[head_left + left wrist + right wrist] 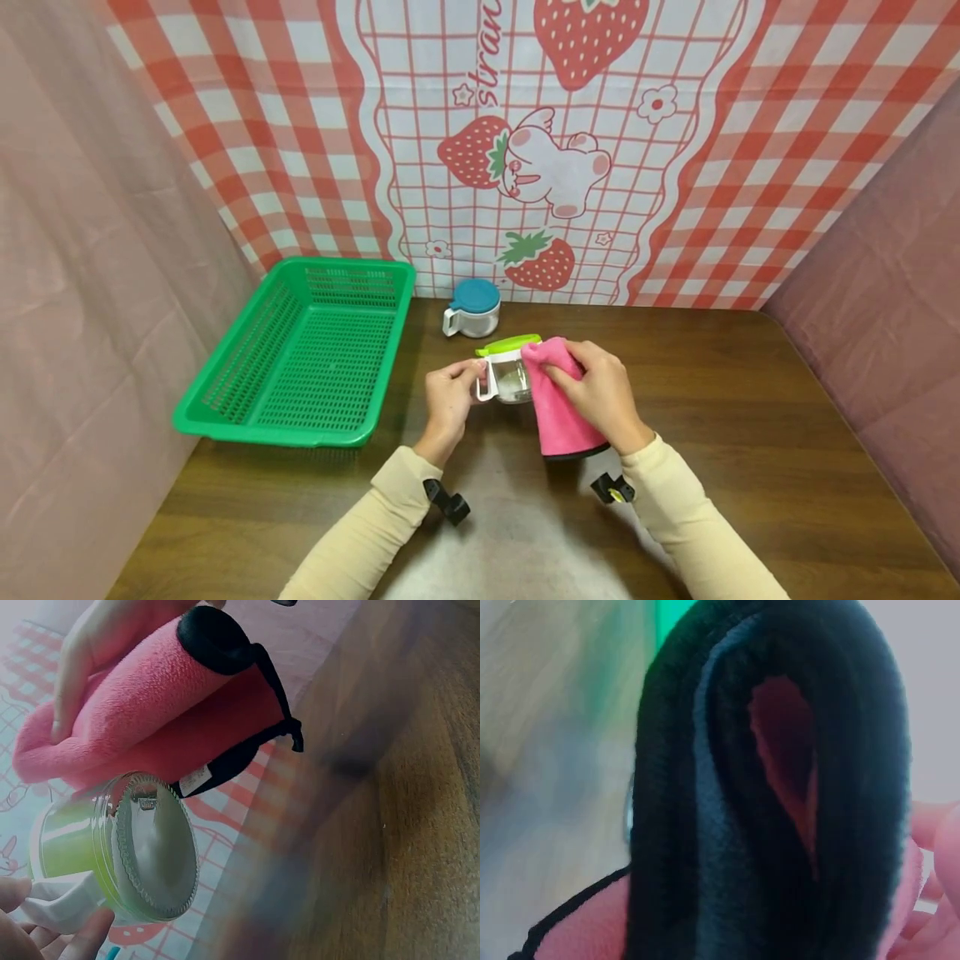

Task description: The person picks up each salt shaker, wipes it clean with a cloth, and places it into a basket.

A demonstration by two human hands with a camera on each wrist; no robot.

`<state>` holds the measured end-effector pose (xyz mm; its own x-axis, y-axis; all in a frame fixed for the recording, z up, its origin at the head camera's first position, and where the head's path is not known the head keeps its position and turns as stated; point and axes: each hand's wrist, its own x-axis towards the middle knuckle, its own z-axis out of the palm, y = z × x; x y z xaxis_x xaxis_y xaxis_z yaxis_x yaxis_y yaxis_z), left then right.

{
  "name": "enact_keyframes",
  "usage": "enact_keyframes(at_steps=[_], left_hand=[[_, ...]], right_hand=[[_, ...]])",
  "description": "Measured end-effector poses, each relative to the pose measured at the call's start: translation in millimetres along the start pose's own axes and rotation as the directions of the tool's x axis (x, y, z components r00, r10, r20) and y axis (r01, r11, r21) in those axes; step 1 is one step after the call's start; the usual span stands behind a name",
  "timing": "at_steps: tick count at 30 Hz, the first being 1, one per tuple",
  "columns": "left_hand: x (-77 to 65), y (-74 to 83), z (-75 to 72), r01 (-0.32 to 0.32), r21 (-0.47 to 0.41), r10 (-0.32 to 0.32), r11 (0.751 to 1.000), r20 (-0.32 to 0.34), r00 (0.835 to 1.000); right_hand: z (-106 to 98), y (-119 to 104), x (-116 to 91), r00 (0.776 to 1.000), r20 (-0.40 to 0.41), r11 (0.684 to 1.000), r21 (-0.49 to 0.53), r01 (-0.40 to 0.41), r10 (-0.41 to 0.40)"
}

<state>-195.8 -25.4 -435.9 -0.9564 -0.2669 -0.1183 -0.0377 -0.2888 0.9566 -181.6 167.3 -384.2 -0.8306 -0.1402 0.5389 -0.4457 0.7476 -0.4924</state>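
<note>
My left hand (pixel 448 402) pinches the white handle (pixel 64 900) of a small clear glass jar (pixel 513 382) with a lime-green lid (pixel 512 343). The jar is held above the table, and its ribbed round base (pixel 159 847) faces the left wrist camera. In my right hand (pixel 602 392) is a folded pink cloth (pixel 558 412) with a black edge, gripped between thumb and fingers and lying against the jar's right side. That cloth's black edging (pixel 667 795) fills most of the right wrist view and hides much of the right hand there.
Behind the hands, near the back wall, stands a second jar with a blue lid (pixel 476 296) and white handle. A green plastic basket (pixel 386 367) sits at the left of the brown wooden table (pixel 750 467). A strawberry-patterned checked cloth (pixel 480 225) hangs at the back.
</note>
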Motion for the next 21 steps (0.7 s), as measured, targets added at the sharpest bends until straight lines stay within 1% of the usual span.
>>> enact_keyframes(at_steps=[3, 6, 10, 14, 18, 21], left_hand=[[-0.7, 0.0, 1.5, -0.012, 0.006, 0.012, 1.0, -0.006, 1.0], [-1.9, 0.2, 2.5, -0.023, 0.019, 0.023, 1.0, -0.006, 1.0], [-3.4, -0.5, 2.5, -0.026, 0.034, 0.026, 0.999, 0.003, 1.0], [-3.8, -1.8, 1.9, -0.032, 0.05, 0.032, 0.998, -0.005, 0.999], [-3.7, -1.8, 1.0, -0.043, 0.066, 0.044, 0.997, -0.016, 0.999], [-4.2, -0.8, 0.4, -0.052, 0.075, 0.053, 0.996, -0.017, 0.998]], right_hand=[[1, -6, -1, 0.999, -0.01, 0.998, -0.033, 0.047, -0.047], [3, -9, -2, 0.998, -0.003, 0.996, -0.057, 0.069, -0.069], [7, -11, -4, 0.998, 0.009, 0.995, -0.077, 0.069, -0.069], [10, -9, -6, 0.997, -0.001, 0.994, -0.086, 0.071, -0.071], [11, -6, -6, 0.997, -0.015, 0.995, -0.075, 0.069, -0.07], [11, -3, -6, 0.998, -0.016, 0.997, -0.056, 0.052, -0.053]])
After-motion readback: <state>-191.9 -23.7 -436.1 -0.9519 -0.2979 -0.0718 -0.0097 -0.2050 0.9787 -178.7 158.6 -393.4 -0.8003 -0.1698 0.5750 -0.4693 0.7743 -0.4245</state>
